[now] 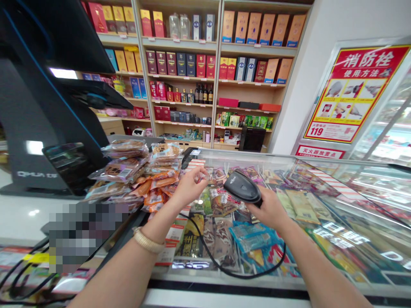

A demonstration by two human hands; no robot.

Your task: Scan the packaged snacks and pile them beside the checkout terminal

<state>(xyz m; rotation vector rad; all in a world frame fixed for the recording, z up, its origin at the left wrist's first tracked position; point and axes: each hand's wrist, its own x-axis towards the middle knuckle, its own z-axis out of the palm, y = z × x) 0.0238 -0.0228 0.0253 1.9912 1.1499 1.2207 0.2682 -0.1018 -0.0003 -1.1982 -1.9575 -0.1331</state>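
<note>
My right hand point(271, 209) is wrapped round the handle of a black barcode scanner point(243, 186), held above the glass top of a chest freezer. From the scanner a black cable point(210, 253) loops down across the glass. To its left, my left hand point(192, 184) is raised with the fingers curled together; whether something small is between them I cannot make out. Beside my left hand lie orange snack packets point(155, 197). Behind these is a pile of clear-wrapped flat snacks point(125, 164) with white barcode labels.
A dark checkout terminal point(38, 107) rises at the left. Through the freezer glass point(257, 263) show several packs, including blue ones point(248, 236). Shelves of boxed bottles point(183, 64) line the back wall. A red fire-hydrant poster point(356, 94) hangs at the right.
</note>
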